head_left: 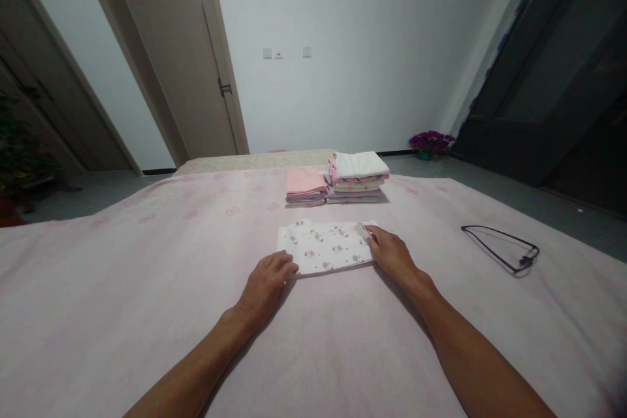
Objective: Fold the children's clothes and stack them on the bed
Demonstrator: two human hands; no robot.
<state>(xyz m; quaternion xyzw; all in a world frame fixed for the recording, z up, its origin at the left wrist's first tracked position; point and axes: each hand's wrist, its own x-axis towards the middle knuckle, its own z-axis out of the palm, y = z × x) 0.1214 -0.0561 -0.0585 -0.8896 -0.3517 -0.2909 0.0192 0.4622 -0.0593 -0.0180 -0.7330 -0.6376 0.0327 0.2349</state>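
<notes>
A folded white cloth (328,247) with a small grey and red print lies flat in front of me. My left hand (271,274) grips its near left corner, thumb and fingers closed on the edge. At the right edge, my right hand (389,250) pinches the same cloth, its fingertips on the upper right part. Just beyond the cloth stand two stacks of folded fabric: a lower one topped by a pink piece (304,181) and a taller one topped by a white piece (361,164).
Pink patterned bedding (171,287) covers the broad surface under everything. To the right lies a thin black frame with a strap-like outline (499,245). Behind are a wall, doors (166,46), and a pot of purple flowers (431,142) on the floor.
</notes>
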